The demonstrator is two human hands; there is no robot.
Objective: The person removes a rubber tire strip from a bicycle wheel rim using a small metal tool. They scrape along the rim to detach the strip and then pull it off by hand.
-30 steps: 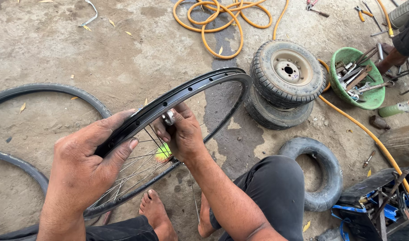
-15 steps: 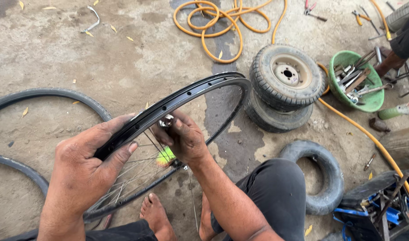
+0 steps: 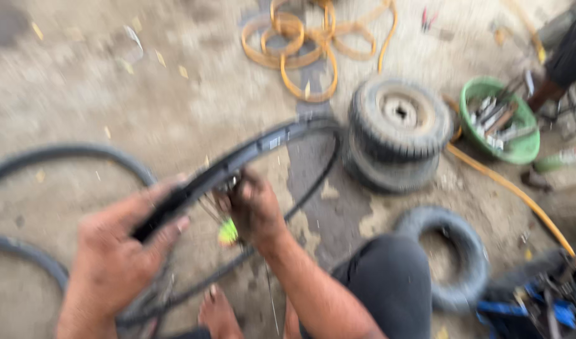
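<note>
Though blurred, hands (both) on rim [image 3: 263,145]

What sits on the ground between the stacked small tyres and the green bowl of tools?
In the head view, an orange hose runs across the concrete between the stacked tyres and the green bowl; the picture is too blurred to show anything smaller.

Coiled orange hose [image 3: 306,47] lying on the concrete floor [image 3: 112,94] at the top. Two small tyred wheels [image 3: 398,135] stacked right of centre. Green bowl [image 3: 526,147] of tools just beyond. Loose small tyre [image 3: 448,260] nearer, lower right. Thin black tyre [image 3: 62,154] at left.
</note>
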